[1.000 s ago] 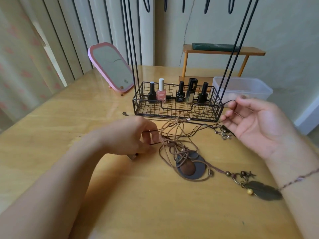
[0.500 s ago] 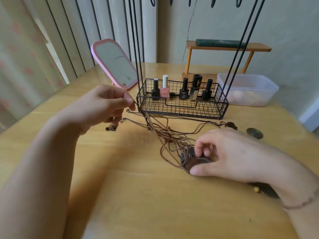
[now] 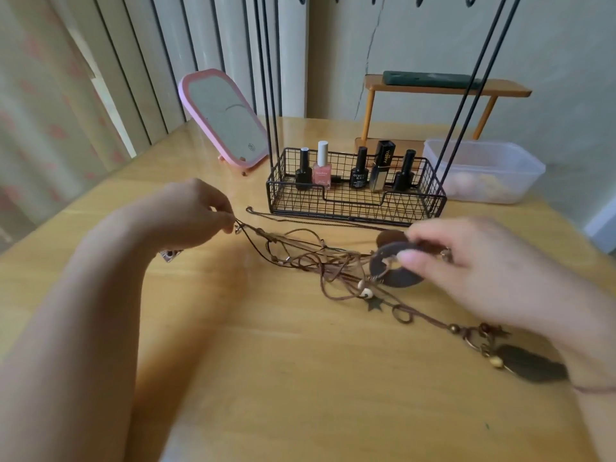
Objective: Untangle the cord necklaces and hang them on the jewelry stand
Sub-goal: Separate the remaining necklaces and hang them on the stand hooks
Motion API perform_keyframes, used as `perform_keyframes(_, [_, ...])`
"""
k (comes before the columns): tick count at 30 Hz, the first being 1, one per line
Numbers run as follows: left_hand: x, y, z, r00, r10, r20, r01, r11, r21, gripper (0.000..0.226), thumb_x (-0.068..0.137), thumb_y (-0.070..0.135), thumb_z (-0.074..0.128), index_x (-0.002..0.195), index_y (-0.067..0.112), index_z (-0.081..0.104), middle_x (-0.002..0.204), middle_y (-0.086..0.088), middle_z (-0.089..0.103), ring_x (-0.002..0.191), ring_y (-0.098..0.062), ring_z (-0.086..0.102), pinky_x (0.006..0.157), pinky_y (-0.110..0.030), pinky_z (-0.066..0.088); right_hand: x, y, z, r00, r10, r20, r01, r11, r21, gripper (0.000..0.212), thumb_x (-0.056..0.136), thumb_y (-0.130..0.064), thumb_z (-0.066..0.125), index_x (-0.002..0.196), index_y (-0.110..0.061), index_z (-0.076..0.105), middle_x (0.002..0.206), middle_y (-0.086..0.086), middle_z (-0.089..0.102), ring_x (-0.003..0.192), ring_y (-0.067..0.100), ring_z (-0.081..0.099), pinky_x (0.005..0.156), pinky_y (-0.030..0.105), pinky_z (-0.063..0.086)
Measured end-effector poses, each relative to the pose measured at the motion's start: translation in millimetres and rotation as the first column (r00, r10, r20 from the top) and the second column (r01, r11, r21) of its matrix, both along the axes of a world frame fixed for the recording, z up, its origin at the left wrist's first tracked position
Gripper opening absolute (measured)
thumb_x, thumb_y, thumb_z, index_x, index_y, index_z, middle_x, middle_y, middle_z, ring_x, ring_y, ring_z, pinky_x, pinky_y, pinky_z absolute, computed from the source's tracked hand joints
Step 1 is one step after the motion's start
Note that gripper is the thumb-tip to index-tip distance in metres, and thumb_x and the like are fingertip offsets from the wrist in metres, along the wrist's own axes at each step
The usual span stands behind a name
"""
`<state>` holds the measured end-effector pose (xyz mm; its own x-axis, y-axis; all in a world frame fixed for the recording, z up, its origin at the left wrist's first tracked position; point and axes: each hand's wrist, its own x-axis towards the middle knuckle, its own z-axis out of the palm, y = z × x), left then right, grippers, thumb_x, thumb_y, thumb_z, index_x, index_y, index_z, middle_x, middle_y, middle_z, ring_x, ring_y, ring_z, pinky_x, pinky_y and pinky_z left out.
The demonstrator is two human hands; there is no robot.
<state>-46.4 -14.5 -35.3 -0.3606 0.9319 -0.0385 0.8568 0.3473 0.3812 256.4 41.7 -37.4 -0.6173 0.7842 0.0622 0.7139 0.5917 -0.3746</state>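
Note:
A tangle of brown cord necklaces [image 3: 310, 258] is stretched across the wooden table [image 3: 300, 378] between my hands. My left hand [image 3: 190, 215] pinches the cord ends at the left. My right hand [image 3: 466, 261] grips a dark brown disc pendant [image 3: 390, 268] and lifts it slightly off the table. A feather pendant [image 3: 530, 366] with beads lies near my right wrist. The black wire jewelry stand [image 3: 353, 205] sits just behind the cords, its rods rising out of view; hooks show at the top edge.
Several nail polish bottles [image 3: 321, 166] stand in the stand's basket. A pink mirror [image 3: 223, 118] leans at the back left. A clear plastic box [image 3: 483, 171] and a small orange shelf [image 3: 443, 88] sit at the back right. A thin chain [image 3: 300, 220] lies before the basket.
My right hand has taken the disc pendant off the table and pulled it right. My left hand has dropped lower, so the cords are drawn out flatter between the two hands.

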Motion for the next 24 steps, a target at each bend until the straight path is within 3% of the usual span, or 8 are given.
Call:
perform_keyframes(4, [-1,-1,0,0.999,-0.028,0.026,0.03,0.996,-0.086,0.024,0.093,0.021,0.058,0.073,0.026,0.07,0.073,-0.003,0.061,0.053,-0.021,0.05,0.047,-0.024,0.038,11,11,5,0.892,0.024,-0.452,-0.05,0.998,-0.046,0.02,0.087,-0.05,0.051,0.09,-0.04,0.069,0.083,-0.008,0.072,0.08,0.012,0.066,0.075,0.04,0.053])
perform_keyframes(7, [0,-2,-2,0.997,-0.074,0.035,0.079,0.982,-0.169,0.024,0.092,0.022,0.06,0.071,0.028,0.07,0.066,0.003,0.058,0.047,-0.016,0.048,0.046,-0.022,0.037,11,16,4,0.589,-0.061,-0.806,-0.184,0.961,-0.207,0.025,0.09,-0.045,0.052,0.084,-0.028,0.07,0.083,-0.005,0.067,0.087,0.015,0.063,0.089,0.042,0.05])
perform_keyframes(10, [0,-3,-4,0.994,-0.104,0.015,0.104,0.963,-0.249,0.022,0.091,0.026,0.061,0.071,0.032,0.069,0.057,0.004,0.057,0.045,-0.014,0.05,0.051,-0.023,0.041,10,17,8,0.317,-0.133,-0.939,-0.457,0.846,-0.274,0.03,0.098,-0.036,0.043,0.089,-0.013,0.06,0.093,0.009,0.059,0.092,0.029,0.058,0.078,0.043,0.051])
perform_keyframes(13, [-1,-4,-3,0.991,-0.125,-0.049,0.104,0.944,-0.315,0.014,0.089,0.04,0.063,0.075,0.039,0.067,0.057,0.002,0.063,0.055,-0.017,0.056,0.057,-0.025,0.045,7,13,15,0.131,-0.244,-0.961,-0.545,0.792,-0.275,0.034,0.091,-0.047,0.042,0.079,-0.023,0.064,0.082,-0.003,0.063,0.069,0.018,0.063,0.064,0.028,0.051])
perform_keyframes(15, [-1,-5,-3,0.985,-0.157,-0.078,0.121,0.93,-0.348,0.006,0.085,0.046,0.067,0.087,0.042,0.065,0.073,0.009,0.067,0.066,-0.013,0.062,0.068,-0.029,0.053,6,12,15,0.102,-0.272,-0.957,-0.503,0.816,-0.286,0.038,0.091,-0.049,0.042,0.074,-0.027,0.067,0.076,-0.008,0.062,0.058,0.012,0.06,0.06,0.022,0.046])
perform_keyframes(18, [3,-8,1,0.976,-0.201,-0.083,0.15,0.898,-0.415,0.04,0.074,0.051,0.078,0.106,0.045,0.055,0.101,0.018,0.062,0.082,-0.007,0.063,0.083,-0.035,0.055,4,11,14,0.145,-0.261,-0.954,-0.463,0.835,-0.298,0.052,0.101,-0.048,0.027,0.07,-0.026,0.062,0.069,-0.011,0.055,0.049,0.009,0.048,0.053,0.019,0.035])
perform_keyframes(22, [10,-10,3,0.967,-0.256,-0.016,0.224,0.872,-0.435,0.074,0.067,0.051,0.083,0.128,0.047,0.043,0.106,0.021,0.056,0.053,-0.009,0.063,0.066,-0.033,0.057,3,6,18,0.115,-0.265,-0.957,-0.532,0.798,-0.285,0.054,0.103,-0.046,0.023,0.069,-0.025,0.059,0.063,-0.011,0.052,0.043,0.008,0.039,0.049,0.017,0.034])
perform_keyframes(24, [14,-10,3,0.949,-0.315,0.008,0.295,0.878,-0.378,0.085,0.061,0.065,0.079,0.134,0.049,0.038,0.114,0.024,0.049,0.064,-0.008,0.065,0.067,-0.035,0.06,0,4,14,0.15,-0.261,-0.954,-0.569,0.766,-0.299,0.054,0.103,-0.045,0.022,0.068,-0.024,0.058,0.063,-0.01,0.051,0.043,0.009,0.038,0.048,0.017,0.033])
